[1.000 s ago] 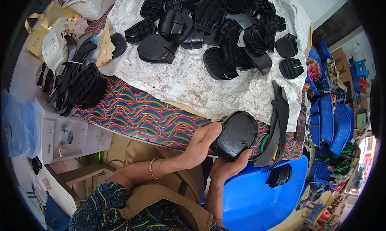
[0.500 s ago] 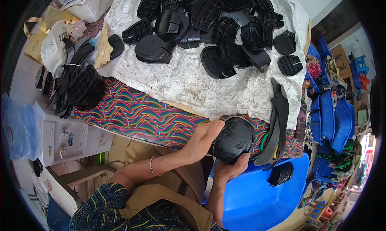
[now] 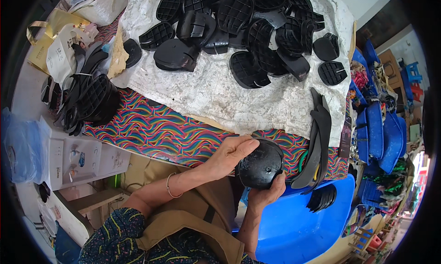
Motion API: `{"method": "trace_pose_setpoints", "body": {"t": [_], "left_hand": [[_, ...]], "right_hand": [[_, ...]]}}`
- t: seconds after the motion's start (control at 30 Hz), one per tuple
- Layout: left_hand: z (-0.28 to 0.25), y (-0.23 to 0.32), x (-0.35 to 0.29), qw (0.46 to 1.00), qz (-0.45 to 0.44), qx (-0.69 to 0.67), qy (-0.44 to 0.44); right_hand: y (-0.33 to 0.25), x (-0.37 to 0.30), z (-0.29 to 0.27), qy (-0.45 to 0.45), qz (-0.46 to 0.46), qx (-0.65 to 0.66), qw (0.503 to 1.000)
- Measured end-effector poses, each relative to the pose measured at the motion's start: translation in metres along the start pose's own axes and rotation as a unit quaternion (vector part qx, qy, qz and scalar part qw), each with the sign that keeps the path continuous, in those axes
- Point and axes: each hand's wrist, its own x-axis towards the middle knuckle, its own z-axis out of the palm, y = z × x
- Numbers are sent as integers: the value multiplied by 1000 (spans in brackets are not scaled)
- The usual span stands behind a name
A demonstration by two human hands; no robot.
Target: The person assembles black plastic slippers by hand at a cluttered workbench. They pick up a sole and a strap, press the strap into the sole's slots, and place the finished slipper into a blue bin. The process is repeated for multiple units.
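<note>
Between my two hands is a rounded black moulded piece [image 3: 261, 165] with a smooth, shiny domed face and a raised rim, held just off the table's near edge. My left hand [image 3: 233, 154] grips its upper left side, thumb along the rim. From the lower right, my right hand [image 3: 267, 193] holds the edge, its other fingers hidden beneath. A heap of similar black pieces [image 3: 235, 14], several showing gridded undersides, lies on the white sheet [image 3: 202, 96] beyond my hands. Long black strips [image 3: 317, 135] hang over the table edge to the right of the piece.
Below the table edge at right stands a blue tub [image 3: 294, 232] with a small stack of black curved parts [image 3: 321, 198] in it. A bundle of black strips and gridded pieces [image 3: 92, 98] sits on the patterned tablecloth [image 3: 165, 131] at left. Blue baskets [image 3: 374, 131] line the right side.
The black piece has come slightly nearer to me and to the left, and its domed face is turned more upward. Both hands have moved along with it, still gripping.
</note>
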Motion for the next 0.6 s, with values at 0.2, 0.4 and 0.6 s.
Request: {"method": "trace_pose_setpoints", "body": {"t": [0.2, 0.4, 0.6], "left_hand": [[2, 14, -8, 993, -21, -110, -46], [-17, 14, 2, 995, -31, 9, -96], [-30, 8, -2, 974, -94, -76, -191]], "right_hand": [[-4, 11, -14, -28, 27, 9, 999], [-11, 9, -9, -74, -5, -53, 996], [-15, 21, -30, -107, 11, -96, 990]]}}
